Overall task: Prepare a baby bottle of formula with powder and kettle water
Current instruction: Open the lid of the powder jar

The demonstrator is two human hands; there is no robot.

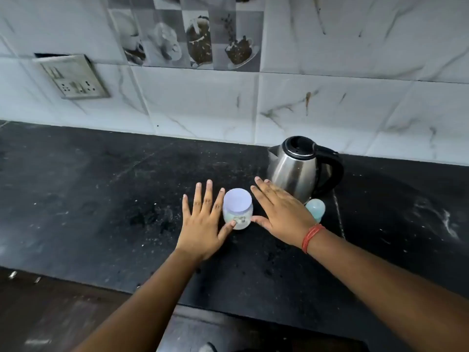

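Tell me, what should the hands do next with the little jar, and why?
Probably close both hands on the jar and twist off its lid. The left hand and right hand lie flat on either side of it, thumbs by its base, gripping nothing. The lid is on, so no powder can come out. The kettle and bottle wait behind.

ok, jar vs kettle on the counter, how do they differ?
The jar is small, see-through with white powder and a flat pale lid; the kettle is much bigger, shiny steel with a black lid and handle. The jar sits between the left hand and right hand, whose thumbs seem to touch it; the kettle stands behind, untouched. Both are upright, lids on.
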